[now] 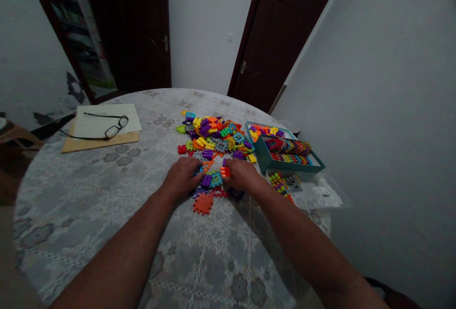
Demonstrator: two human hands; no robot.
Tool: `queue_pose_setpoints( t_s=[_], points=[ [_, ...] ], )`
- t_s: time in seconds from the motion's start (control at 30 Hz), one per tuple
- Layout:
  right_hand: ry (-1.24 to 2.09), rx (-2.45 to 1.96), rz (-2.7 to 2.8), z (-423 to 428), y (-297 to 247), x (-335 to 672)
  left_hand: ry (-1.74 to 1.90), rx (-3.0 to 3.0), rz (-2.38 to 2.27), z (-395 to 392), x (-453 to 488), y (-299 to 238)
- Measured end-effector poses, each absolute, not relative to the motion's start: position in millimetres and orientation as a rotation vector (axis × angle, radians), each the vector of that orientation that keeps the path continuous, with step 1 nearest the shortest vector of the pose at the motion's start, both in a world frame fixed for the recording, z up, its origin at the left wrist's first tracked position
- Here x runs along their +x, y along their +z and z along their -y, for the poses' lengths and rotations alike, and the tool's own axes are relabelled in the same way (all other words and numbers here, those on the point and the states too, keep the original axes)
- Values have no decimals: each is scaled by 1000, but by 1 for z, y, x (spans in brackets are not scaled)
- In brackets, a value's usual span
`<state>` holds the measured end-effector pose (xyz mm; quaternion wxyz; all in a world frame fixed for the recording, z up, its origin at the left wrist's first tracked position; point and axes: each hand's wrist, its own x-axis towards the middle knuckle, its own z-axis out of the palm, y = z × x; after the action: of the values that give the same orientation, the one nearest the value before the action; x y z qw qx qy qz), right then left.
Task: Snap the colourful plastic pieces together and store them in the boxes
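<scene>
Where two forearms point(131, 242) extend over the near side of the table point(89, 223), both hands meet the front of a heap of plastic pieces point(213, 130) at mid-table. Left hand point(182, 176): half-curled, palm down, thumb at a purple piece point(205, 181); fingertips partly hidden, grip cannot be told. Between the hands: a blue piece point(215, 178), with a flat orange-red square point(203, 203) just nearer the near edge. Right hand point(242, 174): curled, touching an orange piece point(225, 172); whether pinched, cannot tell.

Containers, toward the right edge: one open teal-rimmed box point(248, 130), at the back, holding orange, yellow and purple pieces; one teal box point(263, 156) in front, holding rows of multicoloured pieces; clear plastic ware point(308, 196), form uncertain, nearest, with green, yellow, grey and white pieces.

Other items: near the left edge, dark-framed eyeglasses point(113, 131) on white paper point(101, 114), over a tan board point(99, 143). Beyond the far edge: bookshelf point(76, 33), dark door point(131, 28), second dark door point(278, 33). Obstruction: hands cover part of the front pieces.
</scene>
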<state>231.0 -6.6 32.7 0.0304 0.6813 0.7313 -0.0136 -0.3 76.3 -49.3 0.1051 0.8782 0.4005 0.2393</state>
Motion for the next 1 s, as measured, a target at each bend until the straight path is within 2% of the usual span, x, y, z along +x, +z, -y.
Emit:
queue_pose_setpoints(
  t_s=[0.1,0.17,0.33,0.43,0.53,0.67,0.83,1.0],
  points=[
    [-30,2131,-2222,15,45,242,715,2568,-1178,-75,0,-49],
    [-155,2125,-2220,19,58,254,711,2564,-1181,-75,0,-49],
    [-970,2049,-2471,9,93,304,699,2580,-1176,-75,0,-49],
    [-1211,2380,-2481,-14,107,338,721,2562,-1156,-74,0,-47],
    [-1244,2853,-2283,-49,113,370,714,2551,-1143,-74,-1,-46],
    [-1188,3149,-1952,-99,117,406,746,2548,-1153,-73,-3,-47],
    [-837,3217,-1563,-148,117,440,805,2514,-1149,-73,-5,-52],
    [-610,3146,-1518,-185,99,460,833,2495,-1161,-73,-8,-56]
  ],
)
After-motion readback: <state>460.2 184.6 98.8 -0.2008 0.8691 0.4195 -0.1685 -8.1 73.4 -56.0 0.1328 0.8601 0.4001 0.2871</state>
